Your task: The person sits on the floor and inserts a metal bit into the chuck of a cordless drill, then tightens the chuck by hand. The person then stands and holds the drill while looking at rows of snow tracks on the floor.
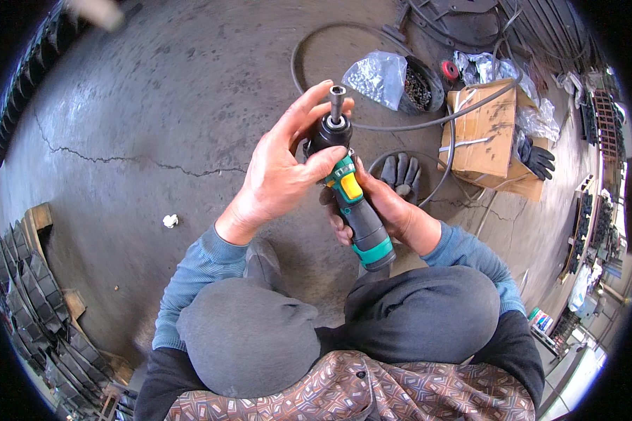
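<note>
Above my knees I hold a black and green cordless screwdriver [364,223] with a yellow switch on its body. A metal socket bit [337,105] stands up from its black nose, pointing away from me. My left hand [281,165] grips the nose end, thumb across the front, with the index finger reaching up beside the bit. Lower down, my right hand [393,207] wraps the body from the right side. Its fingertips show at the left of the grip.
On the floor beyond lie a hose [298,52], a clear plastic bag [377,78], a bucket of small metal parts [428,83] and a cardboard box [481,130]. A dark glove [400,174] rests near my right hand. Stacked dark metal parts [31,295] stand at the left.
</note>
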{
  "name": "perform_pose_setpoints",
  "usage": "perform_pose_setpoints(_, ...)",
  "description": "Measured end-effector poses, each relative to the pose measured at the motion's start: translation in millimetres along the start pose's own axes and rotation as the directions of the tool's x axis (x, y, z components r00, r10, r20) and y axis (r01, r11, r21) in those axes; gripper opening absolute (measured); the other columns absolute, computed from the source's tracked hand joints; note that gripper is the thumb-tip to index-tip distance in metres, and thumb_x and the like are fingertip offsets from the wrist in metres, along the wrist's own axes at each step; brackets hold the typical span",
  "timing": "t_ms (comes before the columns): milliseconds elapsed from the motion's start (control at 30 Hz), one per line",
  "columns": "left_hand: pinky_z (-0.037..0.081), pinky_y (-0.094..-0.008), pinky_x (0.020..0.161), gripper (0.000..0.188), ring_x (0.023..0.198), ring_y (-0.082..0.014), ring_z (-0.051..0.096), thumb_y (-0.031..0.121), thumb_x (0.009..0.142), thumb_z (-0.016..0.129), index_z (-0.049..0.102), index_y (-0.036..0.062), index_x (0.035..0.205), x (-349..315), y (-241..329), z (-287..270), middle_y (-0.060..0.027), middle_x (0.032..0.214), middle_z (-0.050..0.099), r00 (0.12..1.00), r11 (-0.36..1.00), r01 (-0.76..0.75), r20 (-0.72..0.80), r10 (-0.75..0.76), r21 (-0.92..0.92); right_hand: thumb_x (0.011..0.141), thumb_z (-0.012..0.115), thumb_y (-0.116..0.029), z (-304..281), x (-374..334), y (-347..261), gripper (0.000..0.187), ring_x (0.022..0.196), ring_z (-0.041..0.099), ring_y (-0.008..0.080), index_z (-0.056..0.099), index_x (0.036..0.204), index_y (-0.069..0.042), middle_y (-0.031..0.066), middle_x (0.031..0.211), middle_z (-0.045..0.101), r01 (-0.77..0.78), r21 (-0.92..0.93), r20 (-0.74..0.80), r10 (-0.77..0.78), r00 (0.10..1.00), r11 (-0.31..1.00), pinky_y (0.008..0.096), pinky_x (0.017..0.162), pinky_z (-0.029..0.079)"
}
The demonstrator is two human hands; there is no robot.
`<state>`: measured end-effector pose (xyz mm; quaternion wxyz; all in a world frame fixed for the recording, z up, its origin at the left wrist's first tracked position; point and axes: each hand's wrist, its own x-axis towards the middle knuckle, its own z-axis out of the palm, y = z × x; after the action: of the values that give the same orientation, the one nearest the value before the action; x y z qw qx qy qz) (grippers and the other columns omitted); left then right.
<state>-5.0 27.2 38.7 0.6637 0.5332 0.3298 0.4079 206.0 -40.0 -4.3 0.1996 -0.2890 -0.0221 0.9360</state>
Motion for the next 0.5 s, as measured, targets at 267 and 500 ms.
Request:
perform_pose_setpoints(267, 0.052, -0.0362, 0.106, 0.095, 0.121, -0.0201, 0.06, 0.011, 0.077, 0.093, 0.041, 0.0096, 0.156, 1.6, -23.2, 6.0, -0.0084, 0.125, 0.055, 0.978, 0.988, -0.144, -0.145, 0.151, 0.056, 0.097, 0.037, -0.081, 4.3, 1.2, 4.1, 0.085, 0.063, 0.064, 0.027, 0.06, 0.117, -0.002, 0.0167, 0.083, 0.066, -0.012, -0.012, -0.031, 0.011, 0.999, 1.0, 0.0404, 0.062, 0.054)
perform_pose_setpoints(500, 0.049, -0.0395, 0.111, 0.083, 0.132, -0.0221, 0.058, 0.012, 0.089, 0.083, 0.038, 0.0062, 0.158, -5.4, -12.1, 4.4, -0.013, 0.139, 0.06, 0.995, 0.968, -0.058, -0.089, 0.037, -0.243, 0.097, 0.038, -0.081, 0.5, -0.5, 3.8, 0.085, 0.065, 0.065, 0.028, 0.06, 0.12, -0.002, 0.0168, 0.083, 0.066, -0.041, 0.054, 0.001, 0.041, 0.999, 0.998, 0.0409, 0.063, 0.055)
